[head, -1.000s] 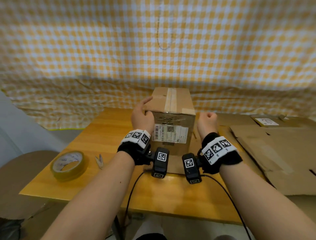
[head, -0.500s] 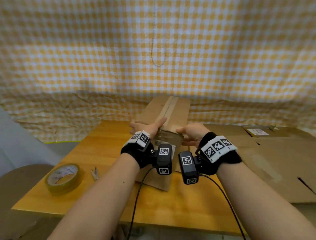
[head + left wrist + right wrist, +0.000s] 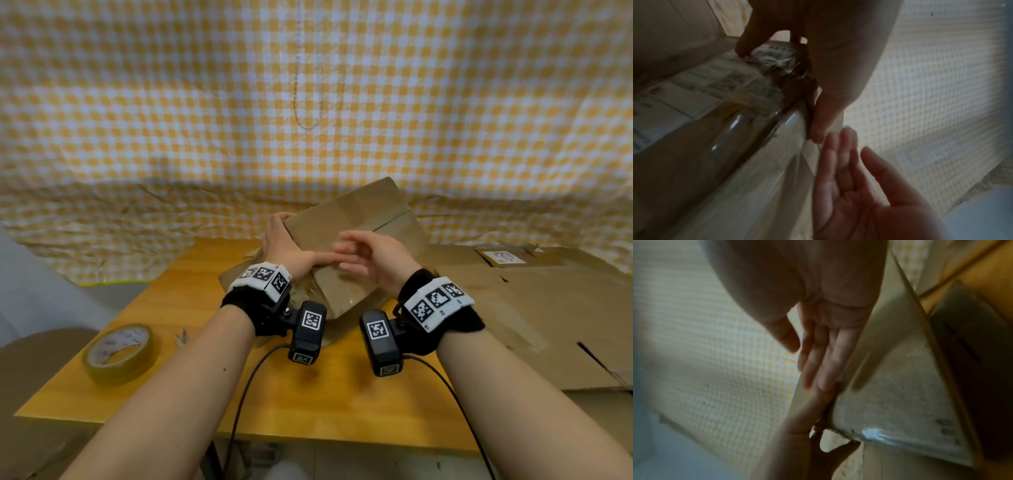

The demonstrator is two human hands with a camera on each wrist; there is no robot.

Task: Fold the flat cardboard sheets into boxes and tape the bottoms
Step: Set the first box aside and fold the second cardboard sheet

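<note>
Yellow-checked cloth hangs behind a wooden desk point(image 3: 308, 404), and just above the middle of the head view a cardboard box point(image 3: 352, 219) sits tipped over, one corner toward the camera, its seamed face slanting up and back. The left hand point(image 3: 289, 251) lies on the box's left side, fingers wrapped over the far upper edge and the thumb stretched along the near one, so that grip holds the box. The right hand point(image 3: 371, 257) hovers just in front of the centre, fingers loose and straight, holding nothing; whether its fingertips touch the cardboard I cannot tell through the blur.

The step looks like turning the box over to set it down. Done well, I judge, the left hand keeps its hold near the corner as a pivot while the right palm flattens against the opposite face, so the taped seam is not strained.

At lower left lies a tape roll point(image 3: 118, 353), well apart from both hands; flat cardboard sheets point(image 3: 548, 318) fill the right side.
</note>
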